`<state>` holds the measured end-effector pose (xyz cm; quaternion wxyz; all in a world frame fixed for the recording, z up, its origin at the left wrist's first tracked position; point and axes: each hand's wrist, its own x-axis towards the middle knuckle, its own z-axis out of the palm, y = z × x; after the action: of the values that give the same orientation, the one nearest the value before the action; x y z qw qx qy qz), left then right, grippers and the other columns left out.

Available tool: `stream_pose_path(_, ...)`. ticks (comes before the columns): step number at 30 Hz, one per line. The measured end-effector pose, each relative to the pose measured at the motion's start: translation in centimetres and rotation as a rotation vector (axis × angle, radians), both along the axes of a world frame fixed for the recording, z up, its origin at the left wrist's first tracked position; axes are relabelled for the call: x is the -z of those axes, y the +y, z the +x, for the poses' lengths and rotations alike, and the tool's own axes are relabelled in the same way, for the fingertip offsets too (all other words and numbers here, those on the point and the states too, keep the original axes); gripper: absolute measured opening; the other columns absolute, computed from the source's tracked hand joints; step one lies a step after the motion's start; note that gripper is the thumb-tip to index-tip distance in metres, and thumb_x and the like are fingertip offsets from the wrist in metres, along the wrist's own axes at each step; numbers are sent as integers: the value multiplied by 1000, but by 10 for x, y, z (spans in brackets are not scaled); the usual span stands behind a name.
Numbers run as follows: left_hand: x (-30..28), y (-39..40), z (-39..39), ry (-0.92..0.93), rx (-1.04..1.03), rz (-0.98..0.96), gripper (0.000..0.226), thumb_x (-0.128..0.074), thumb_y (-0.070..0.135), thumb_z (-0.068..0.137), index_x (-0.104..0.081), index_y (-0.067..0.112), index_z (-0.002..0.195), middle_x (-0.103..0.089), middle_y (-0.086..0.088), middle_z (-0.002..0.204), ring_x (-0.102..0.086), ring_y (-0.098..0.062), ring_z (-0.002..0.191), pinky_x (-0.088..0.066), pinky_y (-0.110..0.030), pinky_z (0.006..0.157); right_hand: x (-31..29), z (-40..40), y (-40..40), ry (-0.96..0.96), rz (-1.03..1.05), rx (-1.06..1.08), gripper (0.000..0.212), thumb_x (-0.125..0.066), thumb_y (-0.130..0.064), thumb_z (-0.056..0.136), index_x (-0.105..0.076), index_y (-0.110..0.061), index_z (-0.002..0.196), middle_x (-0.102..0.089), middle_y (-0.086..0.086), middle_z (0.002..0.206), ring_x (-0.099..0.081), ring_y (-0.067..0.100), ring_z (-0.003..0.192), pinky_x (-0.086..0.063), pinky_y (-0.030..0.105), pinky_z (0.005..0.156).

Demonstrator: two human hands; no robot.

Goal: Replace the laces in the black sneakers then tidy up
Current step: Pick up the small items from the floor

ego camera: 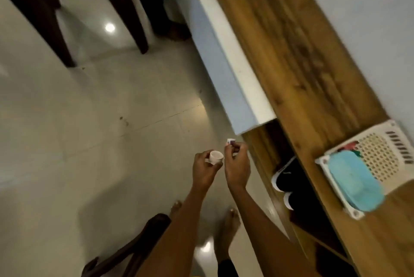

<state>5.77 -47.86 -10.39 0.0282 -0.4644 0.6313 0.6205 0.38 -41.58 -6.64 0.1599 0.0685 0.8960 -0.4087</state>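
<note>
Left hand (205,168) is curled around a small pale roll (216,157), maybe paper or tape, can't tell. Right hand (237,162) pinches a tiny white-and-dark scrap (230,141) at the fingertips, other fingers folded in. Hands are close together over the tile floor (89,131), bare feet below.

Black sneakers (289,182) sit side by side on a lower shelf of the wooden rack (302,52), just right of the hands, white soles facing out. Laces aren't visible from here. White basket (380,153) with a blue lid sits on the rack top.

Read: shoes look put away, so lacing is probably done. What's left looks like tidy-up, binning the scraps in hand.
</note>
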Motion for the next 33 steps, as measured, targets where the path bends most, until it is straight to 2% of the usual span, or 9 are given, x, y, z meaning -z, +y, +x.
stream_pose_path(4,-45,64,-33,76,79,-151,34,-76,17,74,-55,22,100,-62,4,99,-62,-13,89,-53,-29,75,-36,-26,57,98,-54,104,21,-55,-30,94,-53,-13,105,-65,1,99,-62,18,89,-49,32,75)
stream_pose_path(8,-91,141,-66,124,207,-254,36,-74,28,77,-52,21,105,-60,7,99,-60,-8,88,-48,-19,74,-72,-56,129,237,1,312,20,-57,-27,94,-56,-10,104,-59,-5,97,-58,13,93,-38,14,81)
stream_pose_path(9,-103,163,-78,137,269,-287,38,-73,34,78,-52,20,107,-60,6,101,-59,-8,88,-50,-21,74,-80,-65,153,260,12,361,19,-57,-26,94,-56,-10,105,-59,-4,100,-57,14,95,-39,15,86)
stream_pose_path(12,-127,221,-114,174,430,-328,42,-68,44,80,-53,18,109,-61,-1,105,-61,-15,91,-54,-32,78,-92,-90,221,154,-30,437,24,-53,-25,95,-52,-8,113,-63,10,113,-59,26,104,-44,32,94)
stream_pose_path(16,-128,268,-172,169,627,-460,40,-67,30,84,-55,9,116,-62,-10,114,-58,-25,104,-44,-31,88,-91,-137,297,143,41,444,25,-56,-28,94,-56,-10,112,-68,8,108,-64,28,99,-49,35,83)
stream_pose_path(20,-106,287,-231,154,833,-614,45,-67,28,83,-51,14,122,-61,-5,122,-54,-25,112,-35,-29,94,-66,-187,345,-3,58,461,24,-61,-32,89,-59,-12,103,-70,7,102,-66,26,93,-53,39,81)
stream_pose_path(27,-78,299,-289,131,1225,-856,44,-64,28,86,-48,17,126,-56,-6,127,-51,-23,115,-35,-30,96,-22,-215,366,-257,-24,485,29,-66,-36,87,-57,-10,98,-68,8,101,-65,23,90,-52,31,78)
stream_pose_path(30,-69,302,-295,121,1231,-920,44,-65,29,84,-49,14,123,-52,-9,126,-46,-24,117,-35,-32,97,-18,-216,362,-298,-48,467,22,-64,-33,88,-58,-13,89,-68,8,102,-65,23,90,-48,29,75)
stream_pose_path(33,-67,303,-300,129,1203,-928,44,-65,30,85,-50,14,123,-52,-8,125,-47,-23,117,-35,-33,97,-16,-221,358,-356,-7,417,33,-64,-38,88,-65,-8,102,-70,9,101,-66,23,88,-51,31,76)
